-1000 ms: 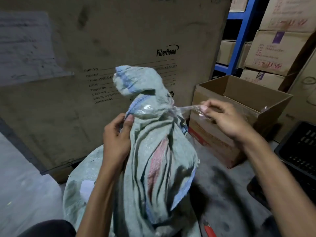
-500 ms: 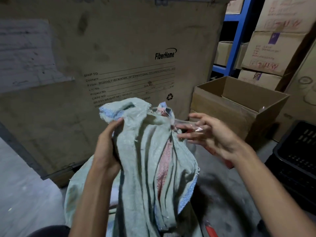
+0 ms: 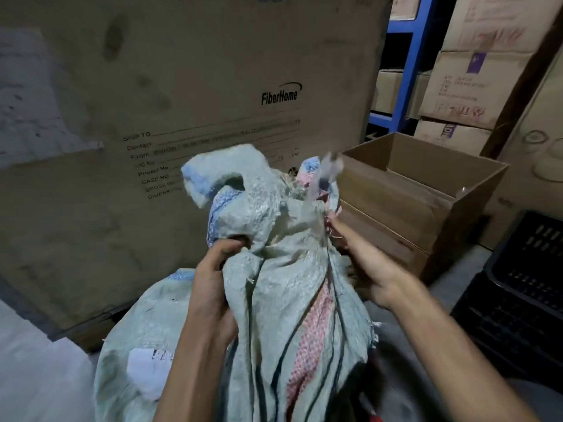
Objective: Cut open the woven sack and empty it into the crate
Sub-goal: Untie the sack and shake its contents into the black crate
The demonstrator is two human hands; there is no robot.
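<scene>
A pale green woven sack (image 3: 283,287) with pink and blue stripes stands upright in front of me, its neck loosened and rumpled. My left hand (image 3: 217,269) grips a fold of the sack's neck on the left side. My right hand (image 3: 362,266) holds the right edge of the sack's mouth, fingers pinching the cloth. A blurred strip of clear tape (image 3: 327,172) sticks up from the mouth. A black plastic crate (image 3: 524,281) sits at the right on the floor.
A large FiberHome cardboard panel (image 3: 213,95) stands right behind the sack. An open cardboard box (image 3: 423,190) sits to the right, with stacked cartons (image 3: 478,83) and a blue rack (image 3: 408,62) behind it. A red-handled tool (image 3: 376,417) lies at the bottom edge.
The tape was pulled off the tied neck by my right hand. The neck has come loose and slumped, and both hands now hold the sack's mouth edges.
</scene>
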